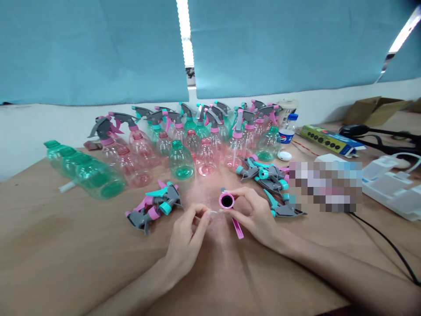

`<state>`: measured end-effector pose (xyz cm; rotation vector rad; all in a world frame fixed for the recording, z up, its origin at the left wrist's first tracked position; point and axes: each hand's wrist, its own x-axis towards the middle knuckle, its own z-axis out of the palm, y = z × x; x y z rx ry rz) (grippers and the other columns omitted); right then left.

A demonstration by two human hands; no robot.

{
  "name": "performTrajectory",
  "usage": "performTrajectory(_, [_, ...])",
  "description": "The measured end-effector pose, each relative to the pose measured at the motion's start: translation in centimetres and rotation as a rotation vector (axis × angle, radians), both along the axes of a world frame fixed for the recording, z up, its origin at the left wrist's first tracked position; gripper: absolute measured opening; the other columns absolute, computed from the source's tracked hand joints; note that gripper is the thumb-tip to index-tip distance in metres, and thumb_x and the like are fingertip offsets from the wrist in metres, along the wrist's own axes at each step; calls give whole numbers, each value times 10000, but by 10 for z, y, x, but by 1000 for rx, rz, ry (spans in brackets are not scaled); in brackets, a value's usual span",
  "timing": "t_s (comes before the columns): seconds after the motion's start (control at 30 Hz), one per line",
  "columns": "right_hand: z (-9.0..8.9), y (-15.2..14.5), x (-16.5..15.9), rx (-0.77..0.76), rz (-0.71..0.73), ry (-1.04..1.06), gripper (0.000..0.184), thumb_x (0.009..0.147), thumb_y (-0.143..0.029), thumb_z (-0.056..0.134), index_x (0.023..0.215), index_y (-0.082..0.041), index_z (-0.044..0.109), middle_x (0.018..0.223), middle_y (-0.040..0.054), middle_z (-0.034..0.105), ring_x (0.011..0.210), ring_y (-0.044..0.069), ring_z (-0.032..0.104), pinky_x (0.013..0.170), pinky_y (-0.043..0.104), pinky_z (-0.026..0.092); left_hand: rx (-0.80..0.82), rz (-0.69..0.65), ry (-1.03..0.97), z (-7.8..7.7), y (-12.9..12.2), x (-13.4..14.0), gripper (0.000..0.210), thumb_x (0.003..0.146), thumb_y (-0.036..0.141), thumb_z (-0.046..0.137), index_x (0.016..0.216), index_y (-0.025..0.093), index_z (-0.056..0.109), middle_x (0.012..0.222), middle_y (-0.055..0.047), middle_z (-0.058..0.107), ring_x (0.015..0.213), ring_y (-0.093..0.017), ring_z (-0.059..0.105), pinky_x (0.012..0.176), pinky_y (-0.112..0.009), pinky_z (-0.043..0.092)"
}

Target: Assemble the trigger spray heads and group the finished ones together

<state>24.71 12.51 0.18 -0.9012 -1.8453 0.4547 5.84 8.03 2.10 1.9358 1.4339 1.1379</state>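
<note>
My right hand [258,215] grips a pink and grey spray trigger head [237,227], its round collar opening turned toward me. In my left hand [189,237], thumb and fingertips are pinched on a thin whitish tube [213,212], whose tip points at the spray head. Whether the tube touches it I cannot tell. Left of my hands lies a small pile of loose spray heads [158,204] in pink, teal and grey. More spray heads [271,177] are heaped beyond my right hand.
Spray bottles [213,140], pink and green, crowd the back of the table [82,245], some without heads. Green bottles [85,169] lie on their sides at left. To the right are a green box [329,139], a white plastic organiser [391,184] and a black cable [384,245].
</note>
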Motion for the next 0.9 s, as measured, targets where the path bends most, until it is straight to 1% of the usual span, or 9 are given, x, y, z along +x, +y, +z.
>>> performTrajectory(0.07, [1,-1,-1,20,8,-11,202,819,-232,653,1013,-208,599,1000,53,687,932,216,630,815,373,480,49,-24,-23,3,0,-1,157,917,261,474,827,187,579,754,7,631,674,-133,607,609,-234,484])
performTrajectory(0.17, [2,-3,-1,35,19,-13,190,831,-241,641,1013,-212,597,1003,53,689,930,215,636,807,366,484,92,-68,-42,3,1,-2,158,907,246,493,819,188,611,759,7,640,674,-127,601,618,-231,486])
performTrajectory(0.33, [2,-2,-2,62,29,-15,186,833,-277,648,1000,-213,594,994,54,690,934,218,634,808,369,477,27,-42,-166,-7,4,-1,94,838,269,613,805,184,591,798,-2,635,716,-145,627,644,-251,521])
performTrajectory(0.4, [2,-3,-1,73,32,-32,185,837,-288,646,998,-214,593,991,54,689,927,213,633,808,362,472,-6,-3,-211,-10,6,-1,106,832,279,627,868,192,580,806,5,627,731,-144,632,643,-244,523])
performTrajectory(0.5, [3,-3,-1,76,34,-53,185,846,-301,632,1007,-217,592,990,51,690,917,209,634,804,355,469,-24,21,-161,-8,7,-2,143,861,290,600,986,221,605,848,9,640,750,-134,619,644,-226,498])
performTrajectory(0.53, [4,-3,-1,75,34,-55,184,847,-301,631,1008,-219,592,990,49,690,919,209,634,806,354,468,-17,11,-128,-7,7,-2,136,873,288,586,990,229,623,867,7,647,751,-130,611,648,-223,488])
performTrajectory(0.6, [5,-3,-2,72,32,-58,178,846,-295,632,1003,-223,594,990,44,691,924,212,634,813,357,463,12,-12,-83,-4,7,-4,119,895,279,556,933,229,656,888,5,653,752,-126,595,639,-215,468])
performTrajectory(0.77, [6,-3,-2,72,50,-76,160,851,-273,626,1002,-231,592,1005,43,692,944,215,632,835,369,445,59,-11,-103,-4,4,-4,140,918,249,516,878,215,645,820,14,636,728,-115,578,594,-188,439])
performTrajectory(0.9, [6,-5,-3,118,95,-106,185,862,-256,614,1042,-231,575,1002,43,691,967,213,625,883,390,414,101,-9,-120,-8,-1,-2,150,933,223,477,904,207,623,709,34,605,577,-78,546,525,-162,424])
